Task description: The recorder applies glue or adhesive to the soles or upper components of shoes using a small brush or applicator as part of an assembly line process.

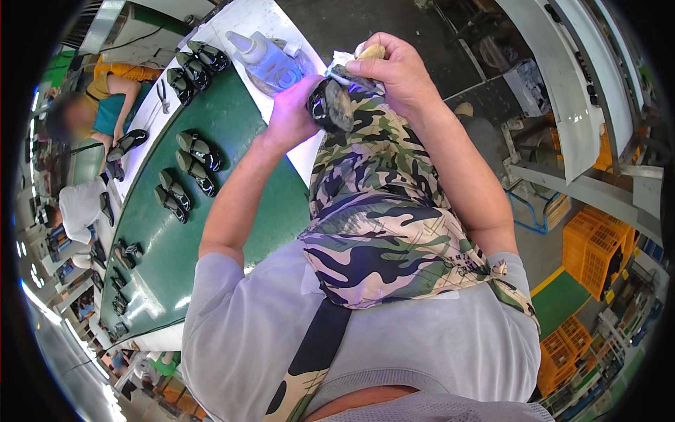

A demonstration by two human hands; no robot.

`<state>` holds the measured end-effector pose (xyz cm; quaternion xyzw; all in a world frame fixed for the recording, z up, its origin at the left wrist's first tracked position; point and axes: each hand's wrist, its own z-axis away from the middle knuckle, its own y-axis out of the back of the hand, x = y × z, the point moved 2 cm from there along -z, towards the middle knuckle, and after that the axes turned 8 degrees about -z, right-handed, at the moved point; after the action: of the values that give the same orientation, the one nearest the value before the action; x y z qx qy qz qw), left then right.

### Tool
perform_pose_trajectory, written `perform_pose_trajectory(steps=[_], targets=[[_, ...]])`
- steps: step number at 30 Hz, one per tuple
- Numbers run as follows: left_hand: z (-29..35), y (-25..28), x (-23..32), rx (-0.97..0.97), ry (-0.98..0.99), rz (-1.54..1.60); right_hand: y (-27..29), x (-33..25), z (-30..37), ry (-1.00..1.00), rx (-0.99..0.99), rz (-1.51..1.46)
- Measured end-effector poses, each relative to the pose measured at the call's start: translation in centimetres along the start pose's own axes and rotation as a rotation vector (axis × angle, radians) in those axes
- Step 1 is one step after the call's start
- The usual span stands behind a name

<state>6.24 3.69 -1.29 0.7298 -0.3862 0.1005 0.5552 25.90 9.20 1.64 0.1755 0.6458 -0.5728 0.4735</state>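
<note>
Upper centre: one glossy black shoe [332, 107], left hand [292, 111] clasping; one whitish rag [342, 59], right hand [399, 74] pinching. Forearms [238, 184] angle inward.

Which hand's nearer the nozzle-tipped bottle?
Left: the left hand, gripping a black shoe, is close beside the bottle; the right hand is farther off, to its right.

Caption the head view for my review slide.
Left hand holds a glossy black shoe; right hand pinches what looks like a rag beside it, in front of a camouflage apron.
</note>
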Motion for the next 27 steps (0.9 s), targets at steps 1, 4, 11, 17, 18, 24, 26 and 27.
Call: perform_pose_trajectory(steps=[1, 4, 11, 17, 18, 24, 26, 27], targets=[[0.1, -0.2, -0.5, 0.004, 0.003, -0.001, -0.2, -0.4, -0.1, 0.041, -0.014, 0.011], [0.5, -1.1, -2.0, -0.306, 0.222, -0.008, -0.5, -1.7, -0.4, 0.147, -0.037, 0.098], [0.5, -0.6, -3.0, -0.519, 0.217, 0.273, 0.0, -2.3, -2.4, 0.355, -0.08, 0.249], [1.1, -0.8, -2.8, -0.626, 0.366, 0.641, 1.3, -1.3, -3.2, 0.36, -0.084, 0.237], [1.3, -1.0, -2.7, -0.667, 0.456, 0.768, 1.7, -0.8, -3.2, 0.359, -0.087, 0.237], [0.7, -0.6, -1.6, -0.582, 0.542, 1.088, 2.0, 0.8, -2.5, 0.348, -0.149, 0.331], [0.9, -0.7, -1.7, -0.583, 0.594, 1.124, 2.1, 0.9, -1.9, 0.298, -0.173, 0.355], [1.0, -0.7, -1.9, -0.583, 0.643, 1.158, 2.1, 1.0, -1.7, 0.249, -0.197, 0.379]])
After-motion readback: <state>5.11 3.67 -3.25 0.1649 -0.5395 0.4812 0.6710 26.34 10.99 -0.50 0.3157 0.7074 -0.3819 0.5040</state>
